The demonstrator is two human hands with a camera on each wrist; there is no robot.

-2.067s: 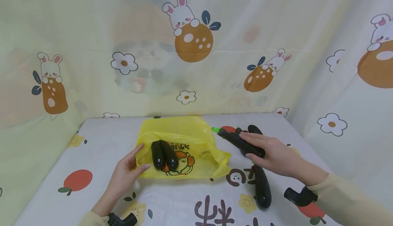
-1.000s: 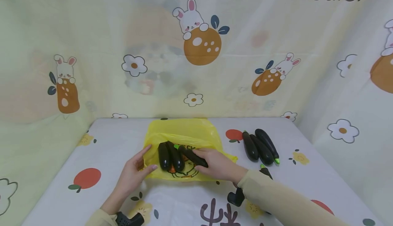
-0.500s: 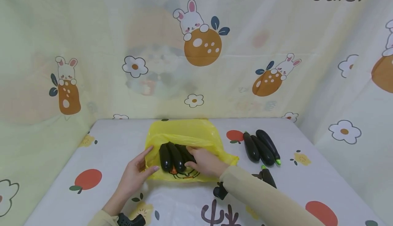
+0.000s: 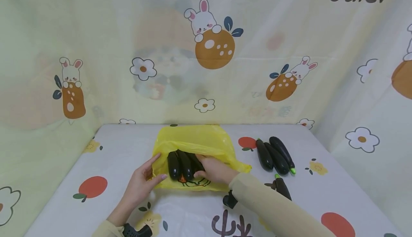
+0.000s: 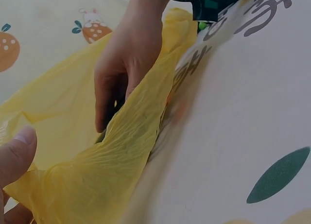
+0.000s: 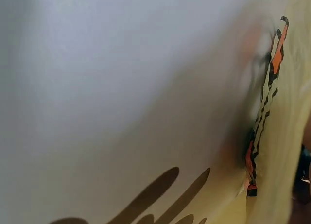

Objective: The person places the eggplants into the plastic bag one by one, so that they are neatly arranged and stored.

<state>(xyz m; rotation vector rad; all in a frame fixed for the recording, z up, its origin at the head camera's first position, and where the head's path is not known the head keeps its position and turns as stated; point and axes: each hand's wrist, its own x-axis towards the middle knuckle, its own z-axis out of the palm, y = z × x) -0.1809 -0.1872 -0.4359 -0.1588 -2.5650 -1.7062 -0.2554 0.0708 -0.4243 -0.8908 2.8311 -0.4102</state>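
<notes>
A yellow plastic bag (image 4: 193,133) lies with its mouth spread, a cartoon print on its front. My left hand (image 4: 140,183) grips its left edge; the left wrist view shows the thumb (image 5: 19,148) on one side of the film and fingers below. Two dark eggplants (image 4: 174,167) rest side by side inside. Reaching into the bag, my right hand (image 4: 214,169) holds a third eggplant (image 4: 195,162) against their right side, partly covered by the fingers. In the right wrist view, the bag's printed wall (image 6: 277,136) hides most of that hand.
Three eggplants (image 4: 276,158) lie together at the right of the patterned tablecloth (image 4: 125,144). Another eggplant (image 4: 283,188) lies nearer, partly behind the right sleeve (image 4: 270,205). A printed curtain (image 4: 167,87) stands behind the table.
My right hand has carried an eggplant from the right-hand pile leftward into the bag, laying it beside the other two. Over the last half second both hands hardly move.
</notes>
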